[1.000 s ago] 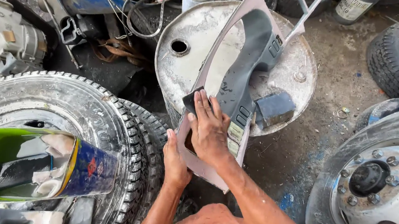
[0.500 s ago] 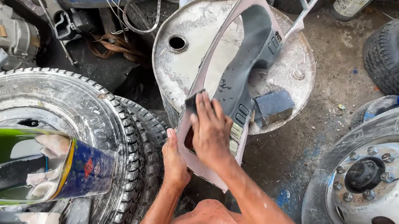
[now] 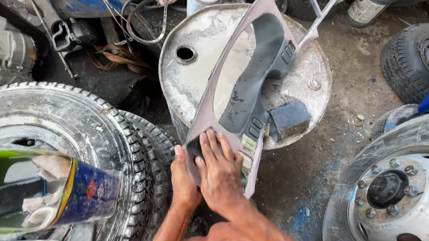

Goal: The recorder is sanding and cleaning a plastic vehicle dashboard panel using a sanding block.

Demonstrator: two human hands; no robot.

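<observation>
Head camera looks straight down on a person's two bare hands working at the near end of a long grey plastic trim panel [image 3: 243, 102]. The panel lies across the top of a metal drum [image 3: 197, 81] at the twelve o'clock side of the view, and its near end juts past the drum rim toward the person, so the drum seems to serve as a bench that props it at a workable height.

The right hand [image 3: 222, 172] lies flat, fingers spread, pressed on the panel's upper face; it grips nothing, it only bears down, probably to keep the piece from shifting. The left hand [image 3: 183, 178] sits at the panel's nine o'clock edge with its thumb up along the rim; its fingers go under the piece, so whether they clasp it cannot be told.

A dark sanding block [image 3: 289, 119] rests on the drum top at two o'clock from the hands, just beside the panel. A large truck tyre [image 3: 81, 122] lies at nine o'clock, a wheel with a bare hub [image 3: 403, 199] at three o'clock, and a green and blue cut can [image 3: 21, 190] at eight o'clock.
</observation>
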